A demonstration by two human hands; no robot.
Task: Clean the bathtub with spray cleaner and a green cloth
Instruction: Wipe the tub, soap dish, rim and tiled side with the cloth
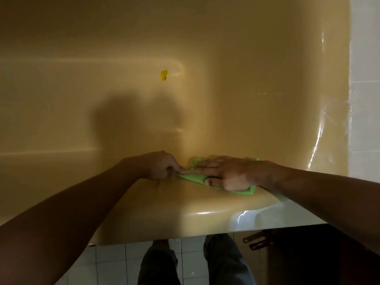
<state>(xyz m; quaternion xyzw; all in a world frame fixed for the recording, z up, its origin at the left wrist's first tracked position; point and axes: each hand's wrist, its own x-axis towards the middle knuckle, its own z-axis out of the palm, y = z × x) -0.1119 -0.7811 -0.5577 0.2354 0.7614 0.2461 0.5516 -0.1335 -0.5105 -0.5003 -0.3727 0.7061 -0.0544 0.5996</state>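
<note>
- Two bare forearms are seen nearest the camera. The left forearm [61, 212] is stretched up from the lower left corner, and the right forearm [329, 192] is brought in from the right edge; both are angled inward so that the hands meet near the middle.
- The left hand [162, 166] is held knuckles-up at the inner edge of the rim. Its fingers are curled under, and the left end of the green cloth [192, 178] is pinched between thumb and fingertips.
- The right hand [226, 173] is laid flat, palm down, on top of the cloth. The fingers are held straight and close together, pointing left toward the other hand, and the thumb is spread toward the camera. The cloth is pressed under it, not gripped.
- The green cloth is spread on the broad near rim of the bathtub [164, 208], at the corner where the rim curves away to the right. Its edges are seen on both sides of the right hand, and a crumpled part is seen beyond the fingers.
- The bathtub is a glossy tan-yellow; highlights are reflected on the rim and the right inner wall, and a rounded shadow is cast on the inside.
- A small bright yellow object [163, 75] is seen deep in the tub; what it is cannot be told.
- Below the rim, two legs in dark trousers [224, 262] are seen over a pale tiled floor [115, 262].
- Dark reddish handles [257, 241] are seen under the rim at the right; their kind cannot be told.
- A white tiled wall [366, 79] is seen along the right edge.
</note>
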